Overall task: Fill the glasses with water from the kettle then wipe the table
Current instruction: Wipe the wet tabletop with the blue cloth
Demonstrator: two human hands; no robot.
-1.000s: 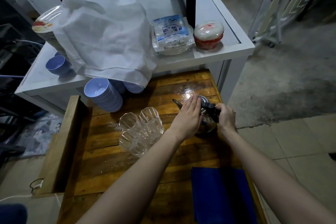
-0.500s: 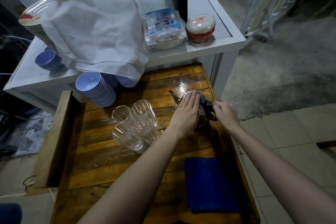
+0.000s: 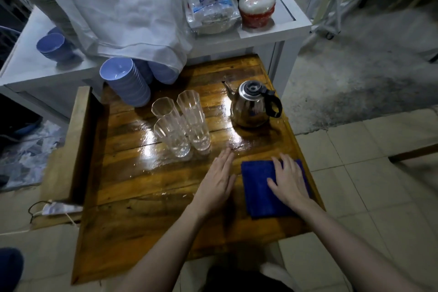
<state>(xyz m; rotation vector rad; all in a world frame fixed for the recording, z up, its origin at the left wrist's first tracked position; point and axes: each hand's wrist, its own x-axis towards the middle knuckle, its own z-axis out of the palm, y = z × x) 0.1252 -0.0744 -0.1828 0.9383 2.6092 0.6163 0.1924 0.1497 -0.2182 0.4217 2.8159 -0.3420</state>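
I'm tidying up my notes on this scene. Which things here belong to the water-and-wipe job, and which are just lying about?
Job: kettle, three glasses, blue cloth under the right hand, wet wooden table.

Lying about: stacked blue bowls, white cloth, wrapped packet, red-and-white tub.

On the wooden table [image 3: 142, 173], three glasses [image 3: 182, 123] stand clustered left of centre, touching one another. The kettle [image 3: 251, 104] stands to their right, near the table's far right edge, spout pointing left. A folded cloth [image 3: 258, 187] lies at the near right, under the right hand [image 3: 288, 179]; the left hand [image 3: 218, 180] rests flat just left of it. A stack of bowls [image 3: 125, 83] sits at the far left, behind the glasses, beneath the overhanging shelf unit [image 3: 272, 33].
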